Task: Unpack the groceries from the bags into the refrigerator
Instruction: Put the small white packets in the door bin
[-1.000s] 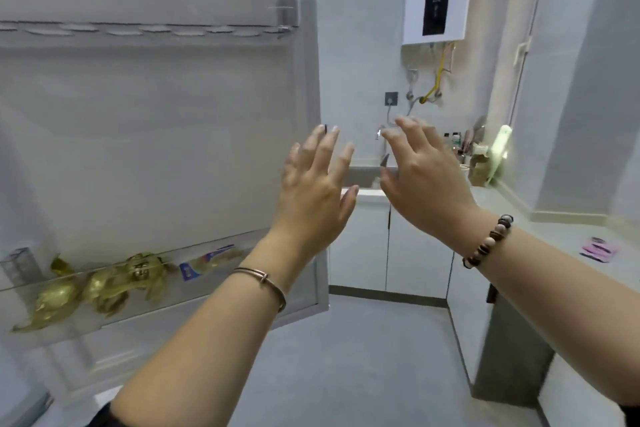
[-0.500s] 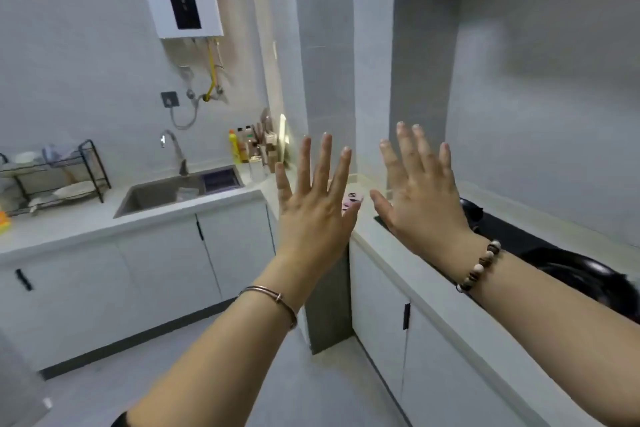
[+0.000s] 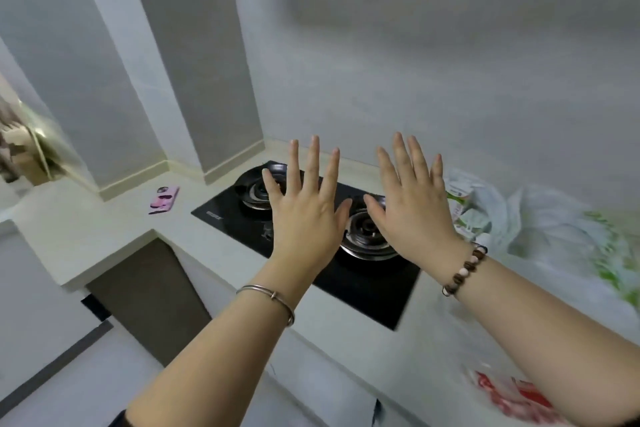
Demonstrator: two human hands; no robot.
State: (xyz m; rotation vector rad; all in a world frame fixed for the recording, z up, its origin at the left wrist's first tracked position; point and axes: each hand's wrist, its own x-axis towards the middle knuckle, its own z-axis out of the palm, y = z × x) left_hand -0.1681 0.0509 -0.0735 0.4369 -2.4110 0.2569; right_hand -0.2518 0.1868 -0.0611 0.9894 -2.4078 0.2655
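Note:
My left hand (image 3: pixel 306 215) and my right hand (image 3: pixel 412 204) are raised side by side in the air above the stove, fingers straight and spread, holding nothing. White plastic grocery bags (image 3: pixel 540 218) with green print lie on the counter to the right of the stove, just beyond my right hand. A green and white carton (image 3: pixel 465 211) shows at the mouth of the nearer bag. A red and white packet (image 3: pixel 512 395) lies on the counter near the bottom right, partly behind my right forearm. The refrigerator is out of view.
A black two-burner gas stove (image 3: pixel 239 215) is set into the pale counter (image 3: pixel 86 236) under my hands. A pink phone (image 3: pixel 164 199) lies on the counter to the left. Grey cabinets and floor are lower left; a tiled wall stands behind.
The view has swung right from the open refrigerator door, past the sink, to the stove and the bags. Both hands stayed raised and spread in front of me.

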